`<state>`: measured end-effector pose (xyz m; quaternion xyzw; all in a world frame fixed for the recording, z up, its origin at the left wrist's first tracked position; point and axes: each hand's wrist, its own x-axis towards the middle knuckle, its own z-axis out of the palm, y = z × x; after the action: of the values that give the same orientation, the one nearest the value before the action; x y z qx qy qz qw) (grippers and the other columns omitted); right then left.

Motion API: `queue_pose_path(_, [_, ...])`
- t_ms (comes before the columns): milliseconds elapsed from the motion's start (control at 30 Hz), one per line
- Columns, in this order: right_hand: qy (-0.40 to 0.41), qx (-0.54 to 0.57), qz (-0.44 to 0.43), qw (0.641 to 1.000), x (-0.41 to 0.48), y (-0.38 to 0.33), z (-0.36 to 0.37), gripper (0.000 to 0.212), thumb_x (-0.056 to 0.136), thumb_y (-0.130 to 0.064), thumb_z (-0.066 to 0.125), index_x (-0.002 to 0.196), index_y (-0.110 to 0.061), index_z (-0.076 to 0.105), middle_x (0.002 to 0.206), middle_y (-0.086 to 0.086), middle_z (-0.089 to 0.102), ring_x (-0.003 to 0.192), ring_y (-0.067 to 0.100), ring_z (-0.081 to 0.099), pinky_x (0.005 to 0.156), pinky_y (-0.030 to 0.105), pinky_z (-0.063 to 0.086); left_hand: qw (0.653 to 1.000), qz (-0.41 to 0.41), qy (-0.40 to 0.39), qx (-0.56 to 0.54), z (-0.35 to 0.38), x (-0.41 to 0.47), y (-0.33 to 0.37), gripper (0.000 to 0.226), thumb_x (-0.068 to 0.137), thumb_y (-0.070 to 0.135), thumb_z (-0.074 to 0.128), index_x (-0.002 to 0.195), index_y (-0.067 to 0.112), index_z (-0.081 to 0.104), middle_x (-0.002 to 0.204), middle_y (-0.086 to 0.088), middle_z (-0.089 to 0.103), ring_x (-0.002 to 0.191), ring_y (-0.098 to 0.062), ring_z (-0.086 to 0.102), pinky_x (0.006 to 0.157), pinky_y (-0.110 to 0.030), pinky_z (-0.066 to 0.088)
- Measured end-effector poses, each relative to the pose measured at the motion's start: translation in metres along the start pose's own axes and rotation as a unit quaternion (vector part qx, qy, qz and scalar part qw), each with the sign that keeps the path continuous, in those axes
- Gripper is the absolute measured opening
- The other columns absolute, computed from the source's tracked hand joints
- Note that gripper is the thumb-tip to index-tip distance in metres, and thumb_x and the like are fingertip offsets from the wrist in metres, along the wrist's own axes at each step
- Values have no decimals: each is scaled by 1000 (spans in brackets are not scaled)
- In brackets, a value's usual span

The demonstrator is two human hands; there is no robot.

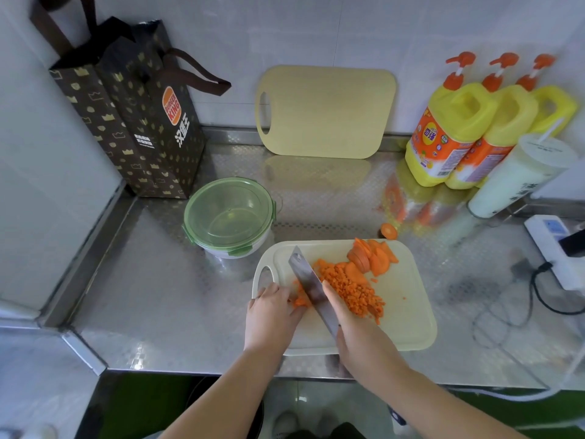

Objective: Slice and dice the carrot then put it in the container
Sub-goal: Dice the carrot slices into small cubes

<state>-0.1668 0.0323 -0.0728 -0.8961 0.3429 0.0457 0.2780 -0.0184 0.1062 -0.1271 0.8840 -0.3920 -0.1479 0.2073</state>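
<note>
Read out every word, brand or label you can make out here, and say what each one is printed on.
"BURGER KING": logo on the dark paper bag.
"汉堡王": white characters under that logo.
Small white print on the bag's other face: too small to read.
Labels on the yellow bottles: too blurred to read.
Print on the white cup beside them: too blurred.

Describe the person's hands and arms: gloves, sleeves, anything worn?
No gloves: left hand and right hand are bare. Both forearms are bare to the frame's bottom edge, no sleeves in view. No watch or bracelet at either wrist. Rings: too small to tell.
</note>
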Motion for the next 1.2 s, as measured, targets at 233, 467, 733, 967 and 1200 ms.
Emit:
queue_pose_path(233, [-1,-106,-32,994,-8,-15,-11,93,93,-7,41,129,-35,-40,82,-4,42,52,5,31,46,19,23,1000,-11,2,-8,0,-6,-8,24,86,45,60,101,27,65,102,9,57,102,-15,52,83,-28,39])
queue_pose_path(467, [-31,-137,-45,989,-6,-14,-5,94,91,-4,40,124,-33,-43,100,0,56,69,19,45,60,29,35,1000,-13,-3,7,0,-4,-8,22,89,45,57,100,27,64,102,9,57,100,-15,52,81,-27,38])
queue_pose_path(733, [-50,-151,-41,986,-4,-17,2,97,91,-4,44,126,-31,-43,88,-1,46,65,16,44,49,24,29,1000,-7,7,4,4,-4,-8,19,90,42,56,89,24,61,92,8,57,94,-16,53,78,-28,41])
queue_pose_path(967, [-43,-149,-39,987,-6,-16,7,94,94,-10,44,129,-30,-41,93,-1,53,62,14,43,54,22,35,1000,-9,13,-21,5,-4,-10,20,90,43,57,92,24,64,92,8,57,93,-14,52,80,-27,42])
queue_pose_path(1200, [-19,-120,-12,993,-4,-13,-7,93,94,-8,40,120,-31,-47,70,-8,36,52,4,32,45,19,24,999,-16,9,-31,-1,-4,-14,21,88,41,59,99,24,67,102,6,60,100,-16,53,85,-29,41])
